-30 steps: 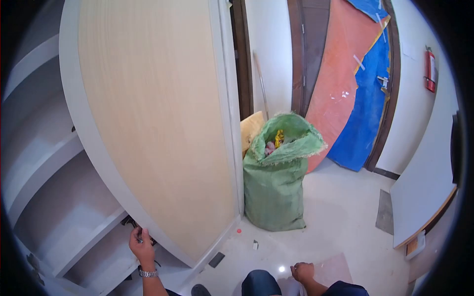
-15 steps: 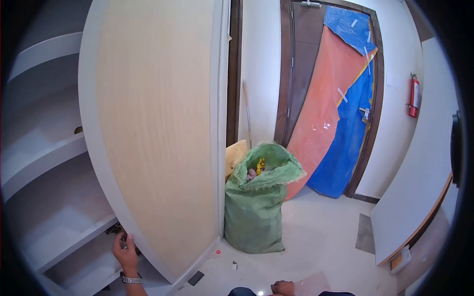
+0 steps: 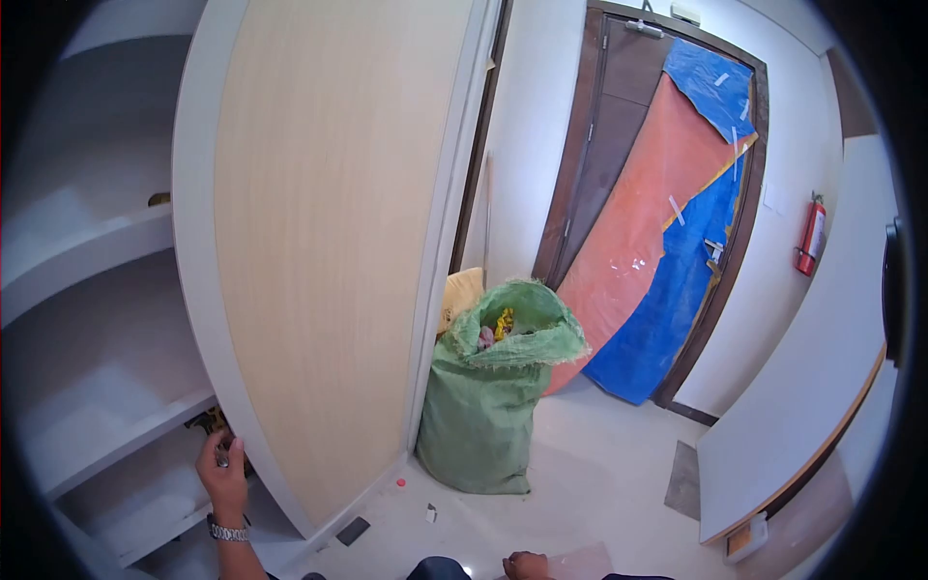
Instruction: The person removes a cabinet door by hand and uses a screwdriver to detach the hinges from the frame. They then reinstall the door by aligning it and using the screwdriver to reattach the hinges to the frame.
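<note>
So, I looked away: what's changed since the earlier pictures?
Nothing visibly moved or changed hold; only the view tilted up, showing more of the door. The left hand stays at the low shelving, the right hand low in view, the green sack on the floor.

Bright, even indoor light; small glare spot on the floor (image 3: 590,435); dim shelf recesses (image 3: 106,329); curved, black-vignetted edges.

Left of sack (image 3: 478,420), your left hand (image 3: 222,469) covers part of dark item (image 3: 202,421); your exact grip too small to tell. Panel (image 3: 329,242) hides item's far side. Below sack, your right hand (image 3: 526,565) cut by bottom edge, palm hidden. Sack's rim hides lower contents (image 3: 504,324). Behind sack, board (image 3: 462,293) partly covered. Far right of sack, black object (image 3: 893,290) lost in dark border.
</note>
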Demonstrator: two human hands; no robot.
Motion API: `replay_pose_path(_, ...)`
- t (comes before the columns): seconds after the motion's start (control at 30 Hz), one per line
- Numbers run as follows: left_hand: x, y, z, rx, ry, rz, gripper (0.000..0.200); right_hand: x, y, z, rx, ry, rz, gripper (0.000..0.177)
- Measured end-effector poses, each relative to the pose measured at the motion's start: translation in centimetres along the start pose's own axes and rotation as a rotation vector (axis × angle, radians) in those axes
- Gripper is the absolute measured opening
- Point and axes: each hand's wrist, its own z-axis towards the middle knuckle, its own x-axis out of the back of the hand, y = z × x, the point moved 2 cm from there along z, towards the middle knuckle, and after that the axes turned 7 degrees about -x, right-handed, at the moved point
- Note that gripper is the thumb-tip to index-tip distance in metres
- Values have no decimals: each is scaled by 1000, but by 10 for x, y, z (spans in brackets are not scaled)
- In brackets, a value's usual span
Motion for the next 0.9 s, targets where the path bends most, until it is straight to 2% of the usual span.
replay_pose_path(0.1, 1, -19, -3, 30, -35, -11, 17, 12, -7, -6, 85, -38, -18, 35)
replay_pose_path(0.2, 2, -24, -2, 81, -65, -48, 18, -4, 2, 3, 52, 19, 25, 35)
replay_pose_path(0.27, 2, -28, -3, 106, -72, -56, 19, -11, -3, 9, 7, -1, -154, 35)
replay_pose_path(0.3, 1, -25, -1, 63, -65, -31, 19, -15, -3, 13, -14, -11, -244, 36)
replay_pose_path(0.37, 2, -14, 2, -21, -58, 20, 20, -25, 7, 21, -2, -1, -240, 36)
replay_pose_path(0.7, 4, -26, -3, 271, -155, -54, 23, -25, 5, 26, -58, -43, -250, 37)
replay_pose_path(0.8, 2, -22, -2, 152, -124, 2, 24, -21, 1, 24, -52, -43, -248, 37)
replay_pose_path(0.9, -1, -30, -4, 116, -101, -40, 25, -20, 0, 24, -59, -62, -250, 37)
